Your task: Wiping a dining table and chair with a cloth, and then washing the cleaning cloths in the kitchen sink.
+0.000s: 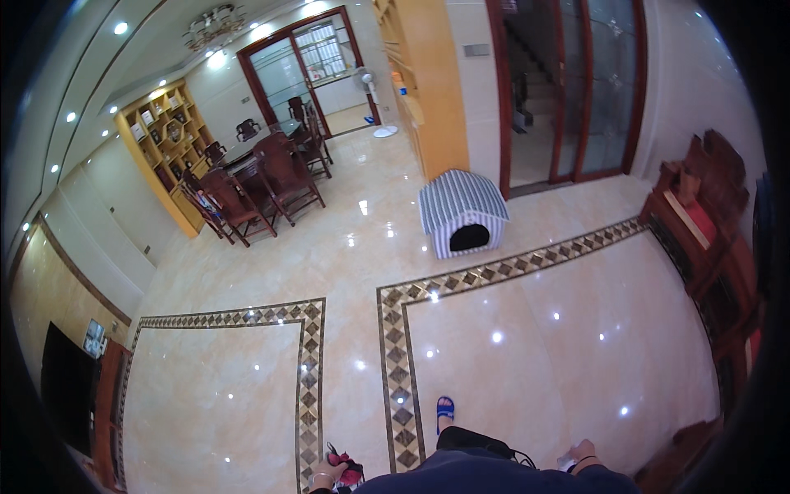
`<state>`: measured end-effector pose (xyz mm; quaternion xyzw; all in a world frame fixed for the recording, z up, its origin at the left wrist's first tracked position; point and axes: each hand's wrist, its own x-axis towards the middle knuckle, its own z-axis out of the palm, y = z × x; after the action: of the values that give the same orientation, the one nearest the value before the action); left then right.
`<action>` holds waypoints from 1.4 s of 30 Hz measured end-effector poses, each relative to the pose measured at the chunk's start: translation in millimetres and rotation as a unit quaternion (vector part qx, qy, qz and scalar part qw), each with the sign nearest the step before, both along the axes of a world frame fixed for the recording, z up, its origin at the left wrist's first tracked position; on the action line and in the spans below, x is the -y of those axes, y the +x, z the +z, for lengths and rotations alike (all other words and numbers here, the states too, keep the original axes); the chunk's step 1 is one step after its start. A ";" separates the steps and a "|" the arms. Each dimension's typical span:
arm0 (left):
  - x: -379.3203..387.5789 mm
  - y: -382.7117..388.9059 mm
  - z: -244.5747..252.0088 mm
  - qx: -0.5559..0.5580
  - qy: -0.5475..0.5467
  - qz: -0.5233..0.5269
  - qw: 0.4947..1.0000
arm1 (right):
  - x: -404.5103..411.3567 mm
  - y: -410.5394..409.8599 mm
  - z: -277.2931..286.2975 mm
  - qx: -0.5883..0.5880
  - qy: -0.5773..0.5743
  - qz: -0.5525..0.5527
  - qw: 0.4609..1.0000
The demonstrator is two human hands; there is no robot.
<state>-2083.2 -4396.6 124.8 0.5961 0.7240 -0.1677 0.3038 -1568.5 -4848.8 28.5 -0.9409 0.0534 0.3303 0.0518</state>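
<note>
At the bottom edge of the head view, my left hand point(327, 474) grips a small red and black item point(349, 470); it looks soft, but its exact kind cannot be told. A bracelet circles that wrist. Out to the other side, my right hand point(584, 452) is closed around a pale, partly see-through item point(564, 461), mostly hidden by the fingers. A dark band is on the right wrist. Both hands hang low beside my body, above the floor. One foot in a blue slide sandal point(445, 407) shows ahead of me.
A striped fabric pet house point(464, 213) stands on the tiled floor point(494, 364) ahead. Carved wooden seats point(697, 210) line the right side. A dining table point(247, 148) with wooden chairs point(284, 167), a standing fan point(370, 92) and sliding doors point(571, 92) are farther off. A television point(68, 389) stands left.
</note>
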 end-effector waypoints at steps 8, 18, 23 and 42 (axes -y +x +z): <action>-101.3 22.3 2.7 0.051 -0.033 0.135 0.989 | -490.1 133.1 -6.3 -0.019 0.271 0.345 0.899; -345.2 87.3 -35.1 0.079 -0.044 0.207 0.974 | -909.6 189.4 45.2 0.026 0.332 0.455 0.826; -536.1 131.9 -40.0 0.080 -0.020 0.137 0.987 | -892.3 245.0 -0.5 -0.060 0.125 0.458 0.878; -1145.0 490.5 -18.3 0.159 0.045 0.102 0.981 | -1350.8 531.3 -32.0 -0.028 0.182 0.355 0.916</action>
<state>-1592.6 -3251.6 106.5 0.5513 0.7301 -0.0058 0.4036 -1037.2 -3498.0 -3.4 -0.8627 -0.3442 0.3568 0.0997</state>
